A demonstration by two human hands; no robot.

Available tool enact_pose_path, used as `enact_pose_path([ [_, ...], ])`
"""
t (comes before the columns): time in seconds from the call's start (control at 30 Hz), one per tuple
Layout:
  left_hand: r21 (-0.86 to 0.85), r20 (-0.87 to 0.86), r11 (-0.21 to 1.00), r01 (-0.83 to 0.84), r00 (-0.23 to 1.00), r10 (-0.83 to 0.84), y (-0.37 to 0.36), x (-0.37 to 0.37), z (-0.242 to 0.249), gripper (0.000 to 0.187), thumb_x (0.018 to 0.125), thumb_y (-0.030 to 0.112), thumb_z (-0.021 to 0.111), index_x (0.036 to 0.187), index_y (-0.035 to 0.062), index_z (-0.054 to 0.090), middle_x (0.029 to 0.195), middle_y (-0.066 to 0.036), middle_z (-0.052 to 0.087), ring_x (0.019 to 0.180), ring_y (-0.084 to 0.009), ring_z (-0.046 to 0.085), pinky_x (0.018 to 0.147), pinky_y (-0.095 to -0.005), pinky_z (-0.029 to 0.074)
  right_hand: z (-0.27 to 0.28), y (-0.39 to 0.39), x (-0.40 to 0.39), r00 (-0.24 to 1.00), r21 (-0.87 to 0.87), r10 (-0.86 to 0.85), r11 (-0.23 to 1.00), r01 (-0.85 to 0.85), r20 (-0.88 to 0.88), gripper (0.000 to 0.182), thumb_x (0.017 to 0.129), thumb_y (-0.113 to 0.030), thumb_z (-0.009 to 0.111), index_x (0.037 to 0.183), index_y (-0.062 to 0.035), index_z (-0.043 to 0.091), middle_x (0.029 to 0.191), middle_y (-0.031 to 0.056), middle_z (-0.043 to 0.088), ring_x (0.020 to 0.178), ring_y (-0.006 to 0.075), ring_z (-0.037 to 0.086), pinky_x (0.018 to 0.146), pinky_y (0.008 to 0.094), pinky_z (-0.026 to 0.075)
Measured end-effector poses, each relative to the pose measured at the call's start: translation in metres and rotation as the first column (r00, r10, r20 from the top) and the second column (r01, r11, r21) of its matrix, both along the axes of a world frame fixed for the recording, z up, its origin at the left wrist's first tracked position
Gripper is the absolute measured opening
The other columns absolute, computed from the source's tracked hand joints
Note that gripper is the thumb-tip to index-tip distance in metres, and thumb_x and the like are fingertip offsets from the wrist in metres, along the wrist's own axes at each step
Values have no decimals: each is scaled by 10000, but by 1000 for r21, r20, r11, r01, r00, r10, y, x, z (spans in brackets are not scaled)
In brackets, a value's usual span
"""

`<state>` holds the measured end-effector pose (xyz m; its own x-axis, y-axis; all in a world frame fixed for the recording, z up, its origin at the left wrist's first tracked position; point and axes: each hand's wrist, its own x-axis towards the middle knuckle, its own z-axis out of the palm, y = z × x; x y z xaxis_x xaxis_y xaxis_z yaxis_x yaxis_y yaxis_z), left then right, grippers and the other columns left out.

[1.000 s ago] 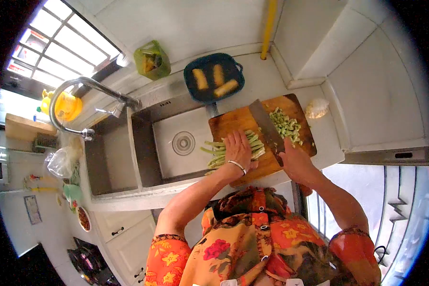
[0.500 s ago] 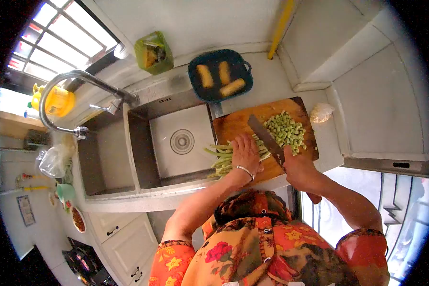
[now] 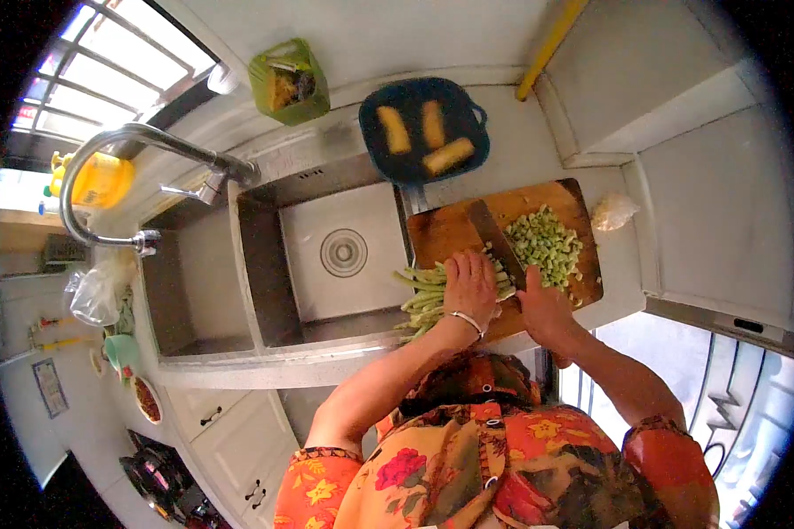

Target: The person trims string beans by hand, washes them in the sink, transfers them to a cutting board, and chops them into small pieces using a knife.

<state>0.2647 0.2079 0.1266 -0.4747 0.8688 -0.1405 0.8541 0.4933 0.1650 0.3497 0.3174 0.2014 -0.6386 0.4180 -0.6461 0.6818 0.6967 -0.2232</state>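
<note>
My left hand (image 3: 470, 286) presses down on a bundle of long green beans (image 3: 423, 298), its fingers wrapped over them near their cut ends. Their uncut ends stick out past the left side of the wooden cutting board (image 3: 439, 231), toward the sink. My right hand (image 3: 544, 306) grips a broad kitchen knife (image 3: 494, 235) by its handle, with the blade pointing away from me. The blade stands right beside my left fingers, between the bundle and a pile of chopped green beans (image 3: 547, 247) on the board's right half.
Behind the board, a dark square pan (image 3: 419, 167) holds three yellowish pieces. The double sink (image 3: 265, 264) and faucet (image 3: 141, 132) are at the left. A green bag (image 3: 313, 108) stands at the back; a small clear bag (image 3: 615, 212) lies right of the board.
The knife handle and my right hand have swung left, bringing the blade nearer my left fingers. My left hand stays on the beans. The whole view has shifted slightly.
</note>
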Motion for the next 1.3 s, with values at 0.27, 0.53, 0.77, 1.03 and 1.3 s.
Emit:
enact_pose_path([
  [0.27,26,64,999,-20,998,18,0,-2,4,920,609,462,710,1265,-80,360,1291,-306,347,1173,-446,346,983,-546,259,23,2,17,956,-43,-202,979,197,-213,268,882,-147,466,1052,-11,310,752,292,567,728,493,542,630,548,412],
  [0.53,-3,85,1000,-21,996,22,1,2,-8,891,648,503,670,1265,-68,375,1310,-315,330,1206,-469,313,1007,-552,230,54,-3,17,993,-60,38,997,-44,-111,258,874,-122,472,1036,0,312,719,298,552,721,481,548,621,539,418],
  [0.77,-50,136,998,-39,990,45,2,-1,2,875,628,472,689,1256,-61,394,1312,-310,336,1222,-473,296,1024,-538,222,46,-3,-2,990,-32,140,990,-140,10,394,762,7,494,1098,63,297,776,305,577,752,450,590,649,514,452],
  [1.03,121,37,991,-65,997,61,0,1,0,741,572,358,733,1132,-55,480,1195,-216,430,1136,-378,363,960,-462,270,-2,-12,-5,987,-9,22,1000,-24,-160,268,867,-144,483,1005,14,315,734,283,559,700,475,541,602,532,411],
  [1.3,148,-11,988,-38,999,40,1,1,9,780,539,367,761,1108,-75,462,1127,-215,451,1081,-363,397,937,-456,294,-15,4,19,954,65,22,998,-3,-298,421,873,-190,473,1181,29,288,755,279,570,741,451,560,642,526,422],
])
